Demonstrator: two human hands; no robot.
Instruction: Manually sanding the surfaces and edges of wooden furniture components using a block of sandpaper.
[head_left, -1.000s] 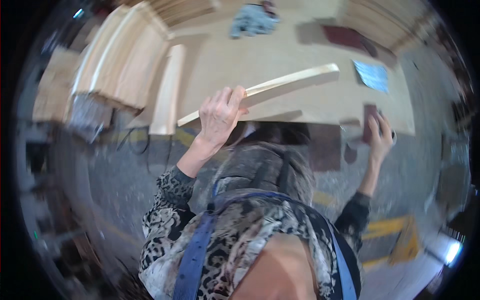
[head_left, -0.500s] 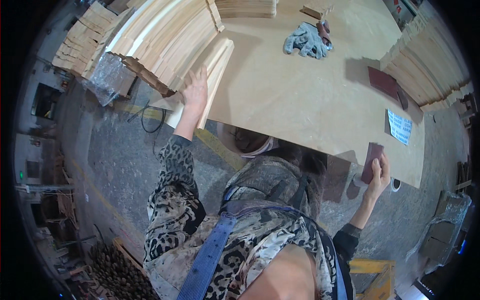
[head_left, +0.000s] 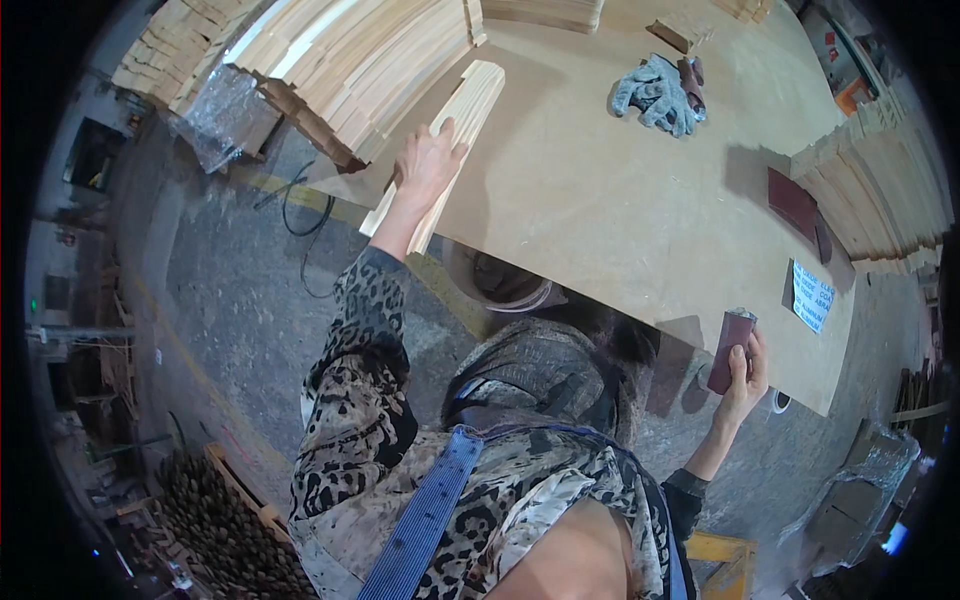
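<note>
My left hand rests flat on a short stack of pale wooden slats lying at the left edge of the plywood table, fingers spread over the top slat. My right hand is closed around a dark red-brown sanding block, held upright just off the table's near right edge. A large pile of similar slats lies beside the left hand, further left.
Grey work gloves lie at the far side of the table. Dark sandpaper sheets and a blue-white paper sit at the right. More slats are stacked at the right edge. A black cable runs on the concrete floor.
My left hand carried a slat from above the table down onto the short stack at the left edge. The right hand kept hold of the sanding block near the table's right edge.
</note>
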